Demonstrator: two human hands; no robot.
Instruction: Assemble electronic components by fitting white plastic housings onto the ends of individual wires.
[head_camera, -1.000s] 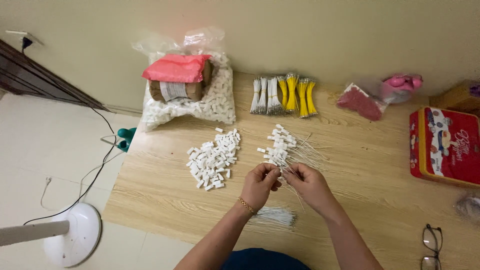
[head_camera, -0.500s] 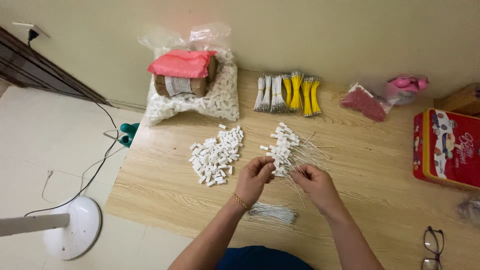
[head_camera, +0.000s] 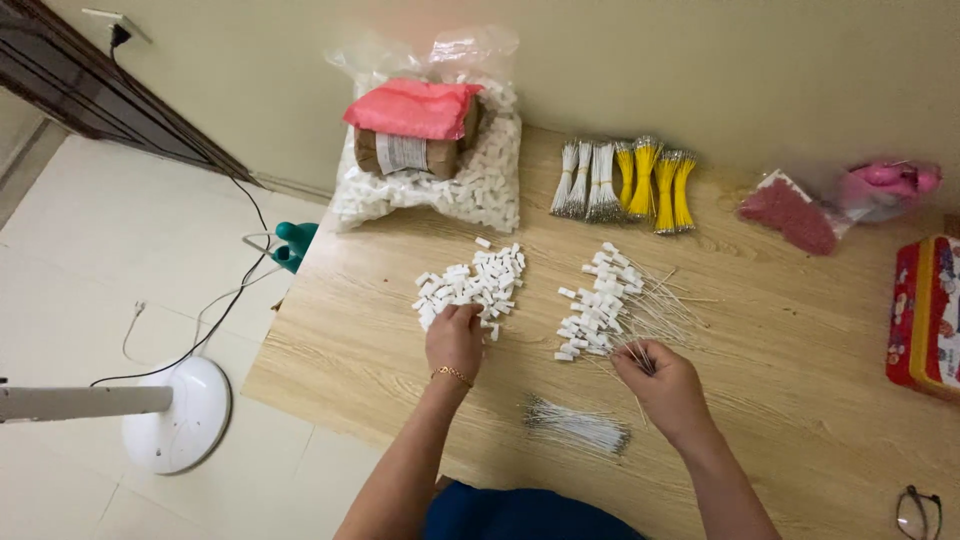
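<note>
**Sorting white connectors and wires at a wooden table**

Reaching into a loose pile of small white plastic connectors (head_camera: 470, 285), the left hand (head_camera: 455, 340) rests on the pile's near edge, fingers curled down onto the pieces; whether they pinch one cannot be told. The right hand (head_camera: 665, 385) pinches the ends of several thin white wires (head_camera: 655, 305), which fan out towards a second heap of connectors already fitted on wire ends (head_camera: 595, 310). Both heaps lie mid-table (head_camera: 800, 340). A bundle of loose white wires (head_camera: 578, 428) sits between the forearms. Tied white and yellow wire bundles (head_camera: 625, 180) and a clear bag of connectors (head_camera: 470, 185) stand along the wall.
</note>
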